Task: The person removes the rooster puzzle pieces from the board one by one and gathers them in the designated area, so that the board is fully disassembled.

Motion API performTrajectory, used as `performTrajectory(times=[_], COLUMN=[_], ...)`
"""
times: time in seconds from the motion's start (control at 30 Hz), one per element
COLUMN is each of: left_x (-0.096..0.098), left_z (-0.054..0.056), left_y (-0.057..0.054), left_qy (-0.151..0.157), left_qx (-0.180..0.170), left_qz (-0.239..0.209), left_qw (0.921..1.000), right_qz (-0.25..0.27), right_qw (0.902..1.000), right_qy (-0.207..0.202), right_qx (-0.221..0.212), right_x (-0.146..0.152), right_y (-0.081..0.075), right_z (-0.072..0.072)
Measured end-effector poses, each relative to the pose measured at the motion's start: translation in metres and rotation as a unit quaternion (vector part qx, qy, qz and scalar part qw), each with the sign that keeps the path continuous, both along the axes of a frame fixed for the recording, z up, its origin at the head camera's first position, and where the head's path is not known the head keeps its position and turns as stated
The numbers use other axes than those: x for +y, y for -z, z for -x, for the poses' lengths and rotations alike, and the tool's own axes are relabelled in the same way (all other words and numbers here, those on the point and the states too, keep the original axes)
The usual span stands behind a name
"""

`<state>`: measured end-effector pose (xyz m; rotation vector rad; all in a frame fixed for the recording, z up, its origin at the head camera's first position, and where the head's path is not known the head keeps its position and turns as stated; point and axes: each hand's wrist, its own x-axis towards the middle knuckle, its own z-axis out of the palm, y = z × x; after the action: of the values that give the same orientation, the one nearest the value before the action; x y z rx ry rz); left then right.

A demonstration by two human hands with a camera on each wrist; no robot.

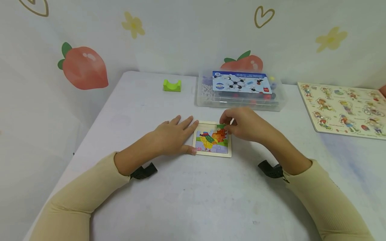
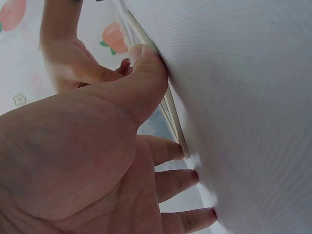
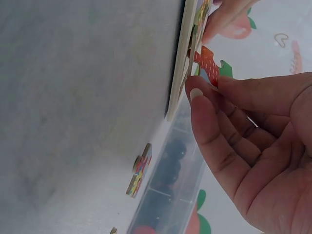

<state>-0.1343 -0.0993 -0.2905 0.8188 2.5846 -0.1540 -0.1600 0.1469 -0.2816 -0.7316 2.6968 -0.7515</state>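
On the table (image 1: 187, 201), right-hand fingers (image 3: 209, 112) pinch a puzzle piece (image 3: 208, 64).

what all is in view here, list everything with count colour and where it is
puzzle tray: 1, pale wood frame with a colourful bird picture, centre of the table
puzzle piece: 1, red-orange with green, pinched at the tray's upper right corner
loose puzzle piece: 1, multicoloured, lying on the table between tray and box
plastic box: 1, clear with a blue and white label, behind the tray
arch block: 1, lime green, far left part of the table
peg puzzle board: 1, pale with small figures of people, right side of the table
table: 1, white
left hand: 1, fingers straight, resting on the tray's left edge
right hand: 1, pinches the puzzle piece
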Motion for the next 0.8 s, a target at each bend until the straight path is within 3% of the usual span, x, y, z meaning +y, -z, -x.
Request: performTrajectory(times=[0.33,0.8], left_x=[-0.0007,0.0004], left_z=[-0.0003,0.0004], left_y=[-0.0004,0.0006], left_qy=[0.008,0.004], left_qx=[0.011,0.009], left_qz=[0.002,0.006], left_qw=[0.9999,0.9999], right_qz=[-0.014,0.011], right_qw=[0.9993,0.9997], right_qy=[-0.034,-0.018], right_qx=[-0.002,-0.011], right_x=[-0.0073,-0.0023], right_y=[0.0042,-0.0014], right_z=[-0.0058,-0.0061])
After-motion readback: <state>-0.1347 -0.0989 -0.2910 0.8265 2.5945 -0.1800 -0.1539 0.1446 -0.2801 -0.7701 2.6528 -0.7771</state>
